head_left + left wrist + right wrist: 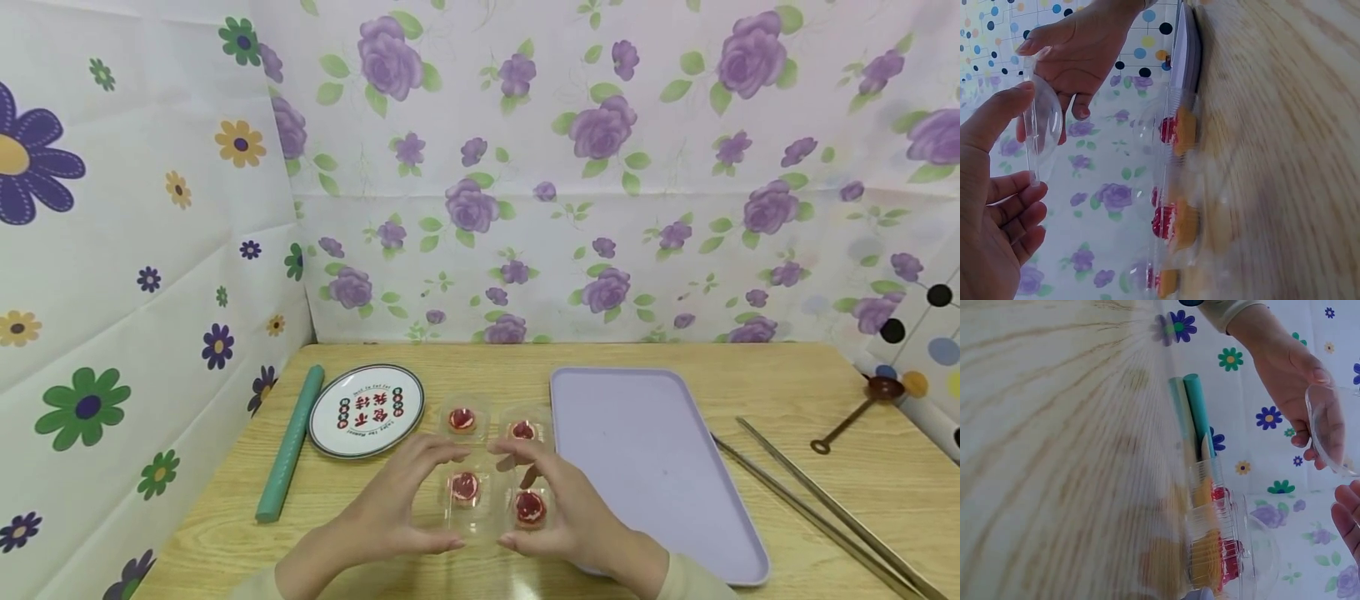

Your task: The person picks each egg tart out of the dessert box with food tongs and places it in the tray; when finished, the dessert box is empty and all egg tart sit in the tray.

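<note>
Between my two hands is a clear domed plastic lid [1047,119], its rim level and its bulge facing down. My left hand [382,504] grips it from the left, with the thumb at the near side and fingertips at the far side. From the right, my right hand [562,504] holds the lid's edge in a matching way. Under and around the hands, several small cupcakes [461,419] with red tops and white cream sit in clear plastic boxes [1238,550]. One cupcake [465,487] shows through the raised plastic, and another [529,507] lies by the right thumb.
A green roller [291,446] and a white plate [367,411] with printed characters are on the left. On the right lie a lilac tray [652,467], long metal tongs [817,500] and a brown ladle [862,412]. Flowered cloths hang behind and at the left.
</note>
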`<state>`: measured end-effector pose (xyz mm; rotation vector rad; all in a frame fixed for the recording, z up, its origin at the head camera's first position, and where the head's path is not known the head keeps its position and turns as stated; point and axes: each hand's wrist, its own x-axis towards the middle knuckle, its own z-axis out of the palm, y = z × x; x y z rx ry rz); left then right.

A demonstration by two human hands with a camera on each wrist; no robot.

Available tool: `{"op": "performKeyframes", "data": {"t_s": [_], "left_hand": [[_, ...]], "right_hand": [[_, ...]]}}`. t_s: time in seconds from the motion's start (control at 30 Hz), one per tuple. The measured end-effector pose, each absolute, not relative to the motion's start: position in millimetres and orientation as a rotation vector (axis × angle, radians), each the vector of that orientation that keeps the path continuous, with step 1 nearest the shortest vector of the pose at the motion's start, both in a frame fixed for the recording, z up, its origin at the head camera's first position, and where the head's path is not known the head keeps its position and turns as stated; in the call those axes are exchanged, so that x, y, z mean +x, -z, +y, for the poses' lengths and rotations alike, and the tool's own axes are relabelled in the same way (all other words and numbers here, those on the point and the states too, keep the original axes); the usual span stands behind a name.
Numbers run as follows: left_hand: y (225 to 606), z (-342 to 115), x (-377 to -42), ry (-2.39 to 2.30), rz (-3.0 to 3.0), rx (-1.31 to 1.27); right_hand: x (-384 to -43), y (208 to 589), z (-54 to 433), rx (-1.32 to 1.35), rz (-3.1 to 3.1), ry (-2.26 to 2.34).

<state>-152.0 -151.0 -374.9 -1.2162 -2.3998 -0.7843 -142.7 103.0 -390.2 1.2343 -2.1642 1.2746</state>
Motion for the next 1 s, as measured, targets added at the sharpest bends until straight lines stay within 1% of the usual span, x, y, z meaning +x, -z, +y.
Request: {"op": "performKeyframes", "data": {"t_s": [0.3,0.8,1.0], "left_hand": [[371.0,-162.2,-146.9,0.696,-2.395,-1.249],[379.1,-173.4,-138.0,0.677,-2.384,-1.391],[389.0,-175.8,-135.5,0.71,-2.448,-1.417]], "right_hand": [[-134.9,392.2,103.9,1.197,-2.207,-1.075],[-119.8,407.7,96.9,1.241,-2.417,-1.111],[-118.5,409.3,95.1,1.211,-2.578,-0.894]]}}
